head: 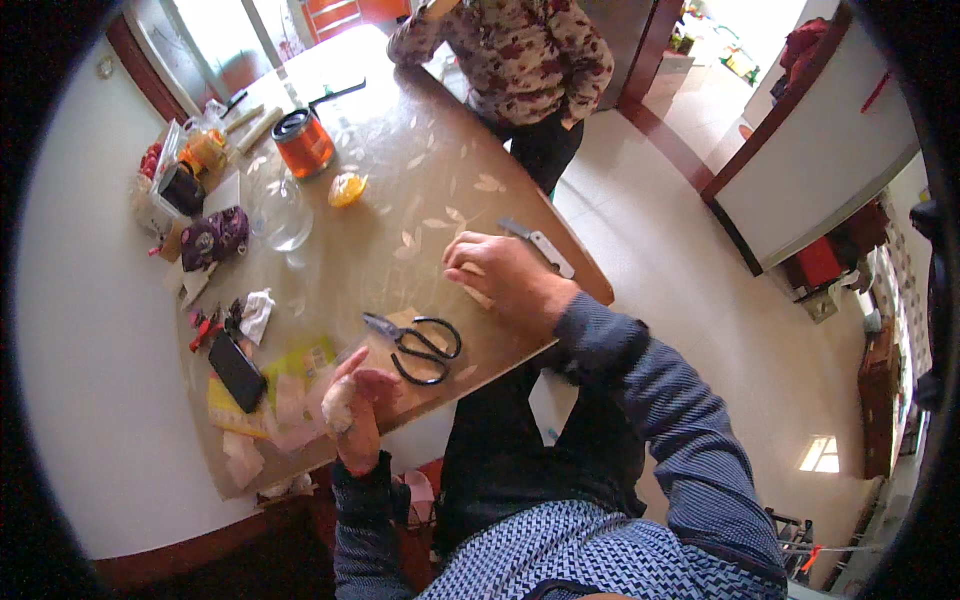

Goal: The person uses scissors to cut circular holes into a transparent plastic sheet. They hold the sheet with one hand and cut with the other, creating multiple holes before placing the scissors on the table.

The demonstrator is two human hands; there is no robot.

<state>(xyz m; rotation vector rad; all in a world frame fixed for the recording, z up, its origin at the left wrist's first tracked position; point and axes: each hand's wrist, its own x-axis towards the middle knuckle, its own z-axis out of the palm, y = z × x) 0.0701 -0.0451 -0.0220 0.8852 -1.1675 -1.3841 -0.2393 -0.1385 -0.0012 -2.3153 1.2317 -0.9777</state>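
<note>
My right hand (499,274) is over the table near its right edge, fingers bent, with a tan piece (480,295) showing under the palm. Whether the fingers grip that piece is hidden. Just beyond the wrist lies a knife (551,253) with a pale handle. At the front edge, my left hand (360,397) is turned sideways with its fingers apart, holding nothing visible. Something whitish (339,405) sits at its wrist side, too blurred to name. Black-handled scissors (420,346) lie between the hands on a brown patch, blades pointing left.
Left of my left hand lie a smartphone (238,371), yellow-green packaging (300,361) and crumpled tissue (256,315). Farther back stand a clear glass vessel (286,217), a peeled orange (347,190), a jar of reddish liquid (302,142) and a patterned pouch (215,238). A person (525,67) stands at the table's far right side.
</note>
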